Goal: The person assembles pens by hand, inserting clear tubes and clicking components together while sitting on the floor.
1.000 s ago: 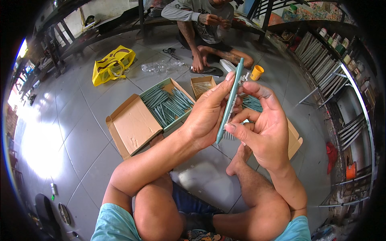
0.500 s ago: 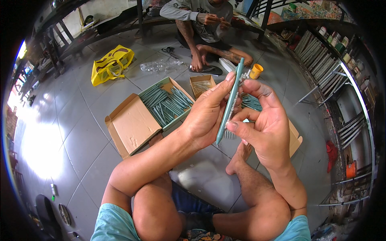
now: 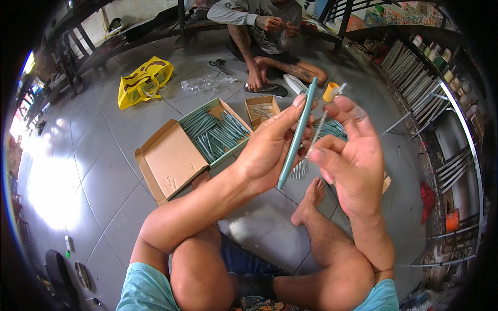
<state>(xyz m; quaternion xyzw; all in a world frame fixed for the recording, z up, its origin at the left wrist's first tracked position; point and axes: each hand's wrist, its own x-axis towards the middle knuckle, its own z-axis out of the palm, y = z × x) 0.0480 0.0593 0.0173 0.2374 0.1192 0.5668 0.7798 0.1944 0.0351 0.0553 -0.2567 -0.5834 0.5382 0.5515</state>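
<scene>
My left hand [image 3: 270, 150] grips a long teal tube [image 3: 298, 132], held nearly upright in front of me. My right hand [image 3: 353, 155] pinches a thin silvery rod [image 3: 317, 132] between thumb and fingers, just right of the tube and apart from it. Behind the hands, on the grey tiled floor, an open cardboard box [image 3: 171, 160] holds several more teal tubes [image 3: 218, 136]. A smaller box [image 3: 262, 110] holds thin metal rods. More rods [image 3: 299, 170] lie on the floor under my hands.
Another person [image 3: 259, 31] sits on the floor at the far side, hands together over something small. A yellow bag [image 3: 142, 83], a clear plastic bottle [image 3: 207, 83], scissors [image 3: 220, 65] and a yellow cup [image 3: 330, 92] lie near them. Metal racks [image 3: 430, 103] stand on the right.
My right hand has drawn the thin rod away from the teal tube, a little to the right and up. The left hand keeps the tube steady.
</scene>
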